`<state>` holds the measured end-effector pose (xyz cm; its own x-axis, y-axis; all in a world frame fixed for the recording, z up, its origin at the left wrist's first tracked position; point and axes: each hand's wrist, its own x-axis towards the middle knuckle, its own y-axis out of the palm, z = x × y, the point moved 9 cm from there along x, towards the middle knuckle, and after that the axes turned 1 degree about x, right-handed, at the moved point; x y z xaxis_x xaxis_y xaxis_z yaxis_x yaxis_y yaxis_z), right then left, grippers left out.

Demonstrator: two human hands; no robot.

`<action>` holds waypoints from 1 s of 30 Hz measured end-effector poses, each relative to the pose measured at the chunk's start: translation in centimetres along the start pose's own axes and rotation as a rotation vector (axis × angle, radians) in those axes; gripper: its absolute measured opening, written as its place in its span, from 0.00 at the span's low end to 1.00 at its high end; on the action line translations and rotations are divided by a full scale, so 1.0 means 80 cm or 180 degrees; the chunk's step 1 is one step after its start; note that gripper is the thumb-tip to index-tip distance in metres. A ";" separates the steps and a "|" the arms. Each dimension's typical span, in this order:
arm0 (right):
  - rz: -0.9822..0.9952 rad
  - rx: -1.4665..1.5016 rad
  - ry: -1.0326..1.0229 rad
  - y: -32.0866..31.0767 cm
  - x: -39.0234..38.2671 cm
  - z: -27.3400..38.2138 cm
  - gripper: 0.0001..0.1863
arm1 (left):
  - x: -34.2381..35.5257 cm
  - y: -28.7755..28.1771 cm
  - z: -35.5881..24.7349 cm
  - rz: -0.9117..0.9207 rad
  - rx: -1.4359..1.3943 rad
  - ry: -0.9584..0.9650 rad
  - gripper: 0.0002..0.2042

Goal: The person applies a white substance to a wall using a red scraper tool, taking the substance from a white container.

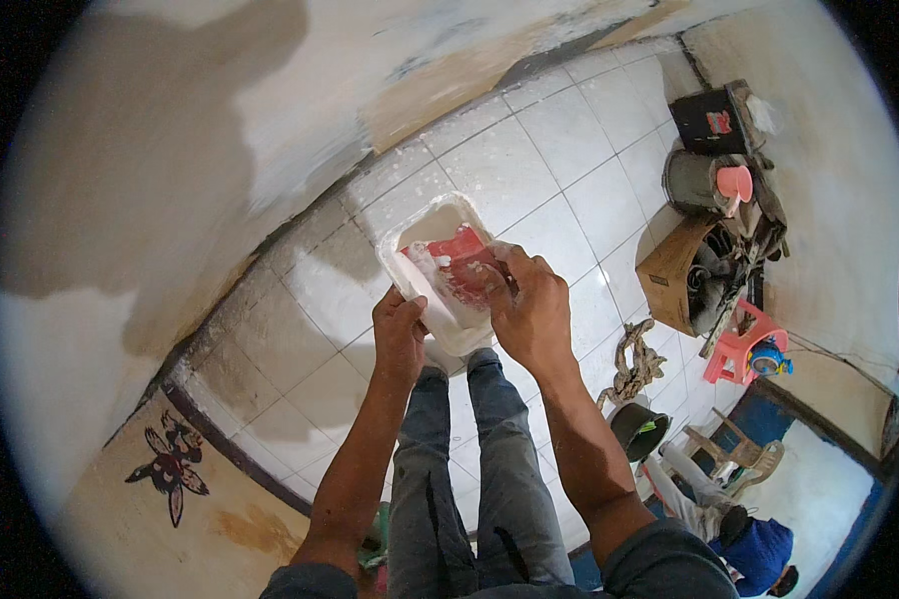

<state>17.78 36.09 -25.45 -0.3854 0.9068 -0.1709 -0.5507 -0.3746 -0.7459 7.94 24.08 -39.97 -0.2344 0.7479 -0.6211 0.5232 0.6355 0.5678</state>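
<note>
A white rectangular plastic tub (402,283) is held up over the tiled floor in front of my legs, its inside smeared with white paste. My left hand (400,334) grips its near left side, thumb over the rim. In my right hand (531,311) is a flat red scraper (464,245), its blade tilted inside the tub and partly coated with white paste. A small lump of paste (443,261) sits on the red blade. The fingers of my right hand hide part of the scraper and the tub's right rim.
A patchy wall (300,120) runs along the left and far side. To the right stand a black box (707,122), a bucket (691,182) with a pink dipper (734,183), a cardboard box (669,275), a pink stool (734,349) and a dark bucket (637,431). Another person (754,554) is at lower right.
</note>
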 end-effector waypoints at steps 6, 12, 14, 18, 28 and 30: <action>0.0001 0.1305 0.0560 0.005 0.006 -0.073 0.09 | 0.013 0.033 -0.001 0.0112 0.0186 0.0020 0.23; -0.0241 0.2546 0.1226 -0.040 0.020 -0.112 0.09 | 0.025 0.059 -0.001 0.0201 -0.0033 0.0162 0.18; -0.0293 0.2629 0.1347 -0.056 0.028 -0.121 0.10 | 0.031 0.072 -0.005 0.0220 -0.0095 0.0241 0.18; -0.0277 0.3008 0.1270 -0.074 0.051 -0.159 0.09 | 0.047 0.090 0.004 0.0057 -0.0164 0.0209 0.17; -0.0313 0.4267 0.1396 -0.083 0.200 -0.266 0.04 | 0.143 0.096 0.042 -0.0486 0.0080 0.0098 0.29; -0.0285 0.4298 0.1444 -0.062 0.246 -0.312 0.03 | 0.158 0.092 0.054 -0.0609 0.0140 0.0060 0.28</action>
<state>31.37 60.63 -41.17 -0.1879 0.8226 -0.5366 -0.9303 0.0260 0.3658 12.36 37.42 -45.97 -0.3481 0.6179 -0.7050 0.5030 0.7577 0.4158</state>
